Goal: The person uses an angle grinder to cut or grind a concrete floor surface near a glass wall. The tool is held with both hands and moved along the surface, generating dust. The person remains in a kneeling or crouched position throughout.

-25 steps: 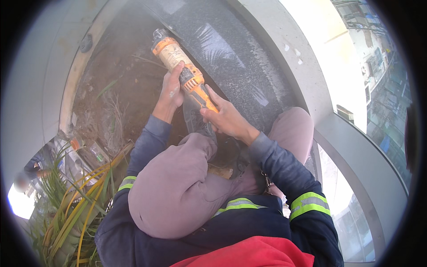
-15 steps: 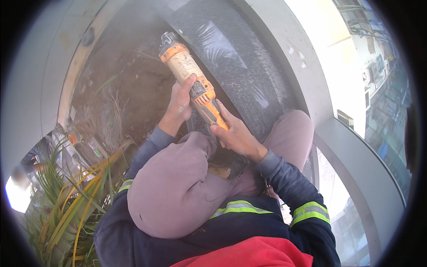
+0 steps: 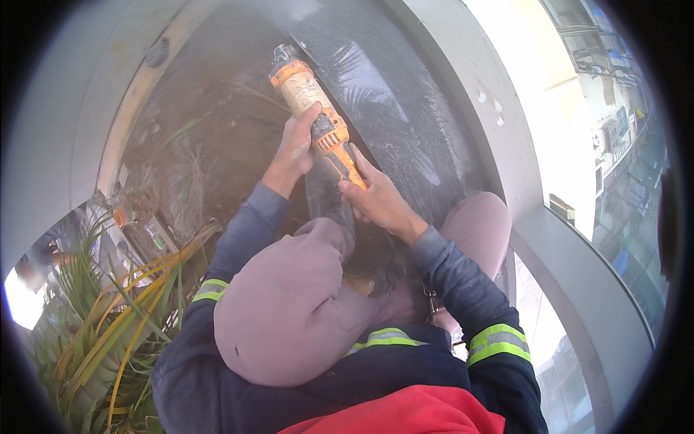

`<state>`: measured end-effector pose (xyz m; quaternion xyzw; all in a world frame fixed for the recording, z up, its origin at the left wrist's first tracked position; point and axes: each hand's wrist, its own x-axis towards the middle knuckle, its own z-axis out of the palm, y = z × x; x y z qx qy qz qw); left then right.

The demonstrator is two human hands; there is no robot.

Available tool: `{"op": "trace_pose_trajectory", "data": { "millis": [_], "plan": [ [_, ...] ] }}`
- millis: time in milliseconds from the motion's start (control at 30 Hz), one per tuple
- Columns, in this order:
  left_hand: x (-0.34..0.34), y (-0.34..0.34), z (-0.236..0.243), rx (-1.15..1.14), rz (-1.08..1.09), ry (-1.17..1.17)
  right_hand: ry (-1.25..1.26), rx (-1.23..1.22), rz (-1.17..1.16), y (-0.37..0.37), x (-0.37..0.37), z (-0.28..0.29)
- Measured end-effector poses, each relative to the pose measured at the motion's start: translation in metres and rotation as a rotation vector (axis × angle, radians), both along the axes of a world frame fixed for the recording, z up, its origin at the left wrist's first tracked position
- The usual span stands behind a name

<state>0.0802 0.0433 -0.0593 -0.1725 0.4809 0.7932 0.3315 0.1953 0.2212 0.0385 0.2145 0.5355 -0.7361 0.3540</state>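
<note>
Both hands are closed round a dusty orange-and-black angle grinder [image 3: 306, 94] with a pale wrapping about its body. My left hand [image 3: 295, 145] grips the middle of the body, thumb lying along the top. At the rear handle, my right hand [image 3: 383, 201] is wrapped round the end nearest me. The grinder's head points away from me, close to the edge of a dark, dust-covered stone slab [image 3: 390, 94]. I cannot make out its disc. Whether it touches the slab is hidden by the head and haze.
Brown soil [image 3: 217, 123] lies in the hollow left of the slab, under hanging dust. Long-leaved plants [image 3: 108, 325] crowd the lower left, with a person partly visible beyond. A pale frame [image 3: 499, 108] curves along the right, with buildings far below. My bent knees flank the work.
The grinder has shifted slightly away from me, its head a little to the right along the slab's edge. Both hands moved with it, and dust has thickened over the soil.
</note>
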Motion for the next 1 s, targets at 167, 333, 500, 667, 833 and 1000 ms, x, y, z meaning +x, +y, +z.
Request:
{"op": "trace_pose_trajectory", "data": {
  "millis": [167, 333, 500, 667, 833, 1000],
  "plan": [
    [0.019, 0.009, 0.015, -0.018, 0.041, 0.022, -0.010, 0.040, 0.048, 0.005, 0.014, 0.003],
    [0.037, 0.009, 0.029, -0.004, 0.028, 0.032, -0.023, -0.008, 0.046, 0.003, 0.028, 0.017],
    [0.028, 0.010, 0.021, 0.021, 0.073, 0.044, 0.012, 0.026, 0.031, -0.006, 0.020, 0.000],
    [0.012, 0.005, 0.015, -0.007, 0.056, 0.036, 0.027, 0.028, 0.042, -0.011, 0.007, 0.001],
    [0.021, 0.010, 0.020, 0.014, 0.049, 0.029, 0.006, 0.068, 0.073, -0.005, 0.014, 0.006],
    [0.042, 0.015, 0.034, 0.005, 0.048, 0.036, 0.015, 0.033, 0.068, 0.000, 0.035, 0.017]
  ]
}}
